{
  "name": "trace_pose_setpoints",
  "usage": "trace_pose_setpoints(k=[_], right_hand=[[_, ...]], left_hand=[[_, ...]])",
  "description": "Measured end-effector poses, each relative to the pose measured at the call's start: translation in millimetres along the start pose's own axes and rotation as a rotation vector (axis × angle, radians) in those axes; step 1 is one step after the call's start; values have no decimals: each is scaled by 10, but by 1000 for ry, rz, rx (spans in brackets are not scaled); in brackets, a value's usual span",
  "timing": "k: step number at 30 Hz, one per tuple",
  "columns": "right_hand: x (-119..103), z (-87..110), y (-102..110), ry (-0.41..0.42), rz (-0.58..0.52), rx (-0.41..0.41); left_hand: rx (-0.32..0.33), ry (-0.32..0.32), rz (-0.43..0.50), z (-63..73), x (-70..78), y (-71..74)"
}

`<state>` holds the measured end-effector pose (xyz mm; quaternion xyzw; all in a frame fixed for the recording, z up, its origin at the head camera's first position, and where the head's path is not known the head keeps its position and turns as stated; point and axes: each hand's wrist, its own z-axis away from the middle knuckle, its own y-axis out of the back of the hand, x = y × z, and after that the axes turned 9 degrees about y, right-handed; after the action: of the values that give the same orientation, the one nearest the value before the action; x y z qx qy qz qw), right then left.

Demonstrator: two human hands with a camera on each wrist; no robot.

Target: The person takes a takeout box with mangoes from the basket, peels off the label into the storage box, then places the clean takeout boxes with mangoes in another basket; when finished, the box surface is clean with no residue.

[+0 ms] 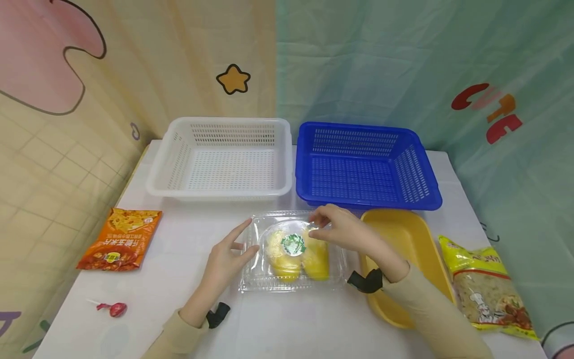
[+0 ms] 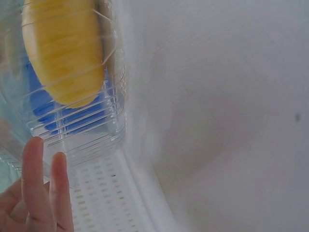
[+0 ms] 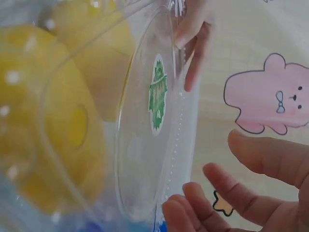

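While both hands hover close in the middle of the white table (image 1: 193, 279), a clear plastic box (image 1: 260, 279) lies flat between them, holding plump yellow fruit (image 1: 316, 259) beneath a lid with a green sticker (image 1: 293, 244). The left hand (image 1: 226, 259) is at nine o'clock, thumb and fingers spread beside the edge; I cannot tell whether they touch it. The right hand (image 1: 343, 227) hangs over the two o'clock corner, its bent fingers apart from the thumb with nothing between them. A white basket (image 1: 233, 169) sits at eleven o'clock from the box, a blue basket (image 1: 354, 177) at one, a yellow tray (image 1: 414, 242) at three. The shell looks thin, slick and easily dented, the fruit probably its main weight; low support at three and nine o'clock should suit it better than pinching the lid.
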<state>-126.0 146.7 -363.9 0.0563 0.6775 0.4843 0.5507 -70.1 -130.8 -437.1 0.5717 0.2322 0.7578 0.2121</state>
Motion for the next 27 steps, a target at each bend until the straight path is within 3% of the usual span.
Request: trace_pose_setpoints(k=[4, 12, 17, 27], right_hand=[[-93, -220, -90, 87, 76, -93], [-297, -480, -181, 95, 270, -296], [-334, -604, -206, 128, 309, -336], [-306, -686, -297, 98, 316, -370]], left_hand=[[-6, 3, 12, -1, 1, 7], [-19, 23, 19, 2, 1, 13], [-18, 22, 12, -3, -3, 8], [-17, 20, 14, -2, -8, -1]])
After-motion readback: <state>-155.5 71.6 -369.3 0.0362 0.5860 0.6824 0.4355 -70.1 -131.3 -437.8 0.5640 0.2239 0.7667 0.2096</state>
